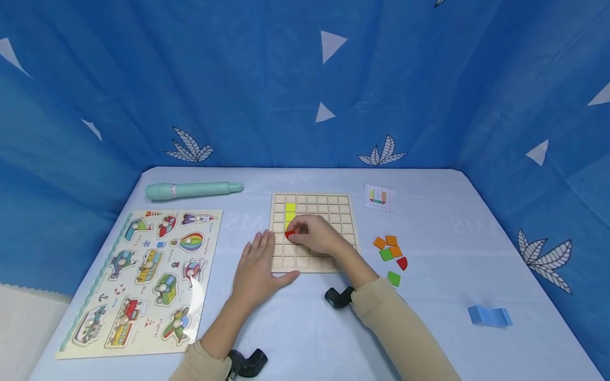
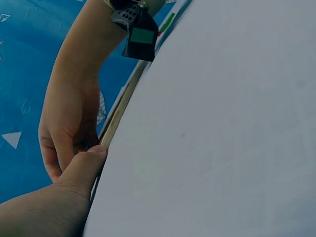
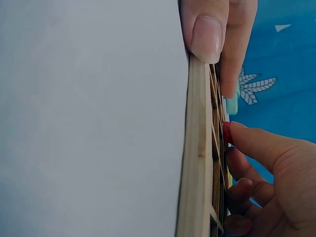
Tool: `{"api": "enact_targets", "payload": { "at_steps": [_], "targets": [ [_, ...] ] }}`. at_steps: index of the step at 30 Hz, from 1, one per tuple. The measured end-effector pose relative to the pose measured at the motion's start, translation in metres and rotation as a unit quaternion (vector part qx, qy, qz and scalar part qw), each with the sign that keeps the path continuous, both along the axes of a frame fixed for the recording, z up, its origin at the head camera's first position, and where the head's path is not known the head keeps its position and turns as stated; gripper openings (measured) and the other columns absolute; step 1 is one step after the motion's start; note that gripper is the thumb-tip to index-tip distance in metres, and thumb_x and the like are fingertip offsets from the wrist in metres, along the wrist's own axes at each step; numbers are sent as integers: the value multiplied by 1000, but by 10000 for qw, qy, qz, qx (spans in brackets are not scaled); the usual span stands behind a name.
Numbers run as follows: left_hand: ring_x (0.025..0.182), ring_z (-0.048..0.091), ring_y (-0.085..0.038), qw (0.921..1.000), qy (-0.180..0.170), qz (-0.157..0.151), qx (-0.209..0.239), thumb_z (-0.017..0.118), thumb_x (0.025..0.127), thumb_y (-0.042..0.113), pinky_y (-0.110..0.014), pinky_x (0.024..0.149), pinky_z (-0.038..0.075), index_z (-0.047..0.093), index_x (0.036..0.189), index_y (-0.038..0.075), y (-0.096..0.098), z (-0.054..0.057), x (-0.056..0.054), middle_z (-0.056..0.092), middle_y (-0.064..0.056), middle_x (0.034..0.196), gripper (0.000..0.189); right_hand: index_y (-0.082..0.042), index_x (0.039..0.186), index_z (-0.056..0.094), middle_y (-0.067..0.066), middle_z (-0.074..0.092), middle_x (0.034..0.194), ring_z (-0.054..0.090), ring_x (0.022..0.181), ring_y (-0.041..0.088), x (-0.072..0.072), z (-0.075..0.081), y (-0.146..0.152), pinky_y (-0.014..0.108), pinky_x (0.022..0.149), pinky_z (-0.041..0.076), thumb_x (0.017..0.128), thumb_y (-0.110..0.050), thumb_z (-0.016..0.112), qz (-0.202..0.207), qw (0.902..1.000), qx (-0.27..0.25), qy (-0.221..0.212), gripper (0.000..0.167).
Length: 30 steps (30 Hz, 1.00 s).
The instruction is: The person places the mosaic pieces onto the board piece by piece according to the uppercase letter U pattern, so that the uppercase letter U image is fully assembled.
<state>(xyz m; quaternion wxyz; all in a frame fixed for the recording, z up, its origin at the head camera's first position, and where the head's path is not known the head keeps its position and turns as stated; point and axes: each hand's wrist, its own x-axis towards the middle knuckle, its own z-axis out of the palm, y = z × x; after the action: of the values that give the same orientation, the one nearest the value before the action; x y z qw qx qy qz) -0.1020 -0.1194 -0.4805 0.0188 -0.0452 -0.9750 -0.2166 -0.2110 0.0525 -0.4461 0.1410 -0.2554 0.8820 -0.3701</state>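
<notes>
Red piece (image 1: 289, 234), pinched by my right hand (image 1: 315, 233), is at the grid board (image 1: 289, 262) beside the yellow squares (image 1: 290, 216), left hand (image 1: 257, 266) spread against its edge; placing step, I judge, needing cell alignment before release.

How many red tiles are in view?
2: one red tile pinched by the right hand over the grid board, the other on the table, right of the board. The hand could hide more.
</notes>
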Motion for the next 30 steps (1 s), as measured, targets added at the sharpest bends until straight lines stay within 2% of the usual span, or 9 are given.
{"api": "enact_targets", "payload": {
  "at_steps": [5, 11, 19, 25, 30],
  "targets": [
    [155, 13, -29, 10000, -20, 9, -13, 61, 77, 78, -50, 126, 12, 20, 157, 2, 0, -1, -1, 19, -13, 165, 117, -22, 91, 71, -6, 62, 81, 56, 76, 13, -1, -1, 0, 25, 67, 48, 90, -23, 74, 37, 9999, 27, 122, 3],
    [155, 14, -30, 10000, 14, 15, -24, 62, 77, 78, -51, 126, 13, 22, 157, 2, 0, 0, -1, 20, -13, 165, 118, -23, 84, 70, -7, 63, 80, 56, 75, 12, 0, -1, 0, 24, 66, 48, 89, -21, 75, 8, 9999, 118, 118, 7],
    [155, 14, -31, 10000, 12, 8, -9, 64, 77, 77, -51, 125, 13, 22, 157, 1, 1, -1, -1, 20, -14, 165, 118, -21, 95, 73, -4, 63, 81, 55, 74, 15, 6, 7, 8, 26, 66, 47, 90, -20, 74, 26, 9994, -162, -290, 6],
    [155, 13, -29, 10000, -47, 35, -26, 62, 76, 78, -50, 126, 12, 22, 157, 3, 0, -1, -1, 18, -13, 166, 118, -19, 104, 72, -3, 61, 88, 54, 75, 18, 12, 23, 27, 26, 64, 47, 91, -23, 73, -12, 9994, -230, -268, 14],
    [155, 13, -30, 10000, -33, 47, 14, 62, 76, 79, -51, 126, 13, 22, 157, 2, 0, -2, -1, 19, -13, 165, 118, -16, 109, 71, -1, 61, 91, 55, 78, 20, 17, 34, 53, 28, 64, 48, 91, -22, 73, 13, 9994, -172, -284, 19]
  ]
}}
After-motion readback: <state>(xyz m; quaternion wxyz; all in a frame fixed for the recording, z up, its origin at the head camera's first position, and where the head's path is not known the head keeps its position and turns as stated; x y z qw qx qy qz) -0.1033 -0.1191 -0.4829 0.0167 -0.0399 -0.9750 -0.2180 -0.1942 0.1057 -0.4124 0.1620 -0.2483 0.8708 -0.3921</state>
